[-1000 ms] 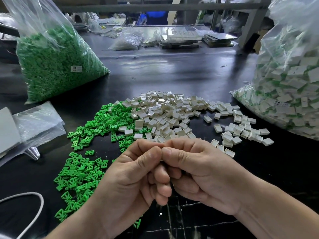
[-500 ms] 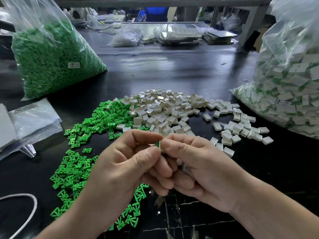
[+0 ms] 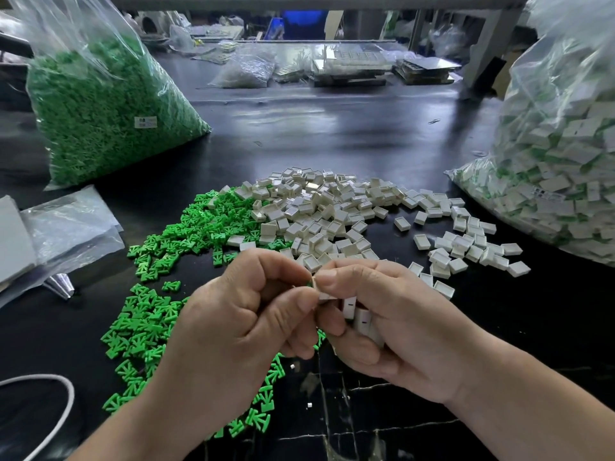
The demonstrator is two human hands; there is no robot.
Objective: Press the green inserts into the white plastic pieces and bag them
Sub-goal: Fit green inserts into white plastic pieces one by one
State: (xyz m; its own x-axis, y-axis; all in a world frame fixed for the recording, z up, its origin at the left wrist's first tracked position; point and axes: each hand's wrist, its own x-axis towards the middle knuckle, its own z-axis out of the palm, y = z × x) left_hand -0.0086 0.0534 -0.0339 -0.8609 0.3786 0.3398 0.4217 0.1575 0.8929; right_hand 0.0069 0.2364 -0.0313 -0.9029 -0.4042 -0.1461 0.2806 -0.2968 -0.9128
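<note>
Left hand (image 3: 239, 314) pinches a flat, forked green insert (image 3: 312, 281) at its fingertips. Right hand (image 3: 399, 327) grasps a small boxy white piece (image 3: 324, 296) against it, with spare white pieces (image 3: 361, 319) cupped in its curled fingers. Both hover low over the glossy black worktop (image 3: 332, 128), just in front of the matte green heap (image 3: 186, 234) and the smooth white heap (image 3: 326, 211). Open worktop stretches behind the heaps. Since half a second ago the hands have parted slightly, and the white pieces now show.
</note>
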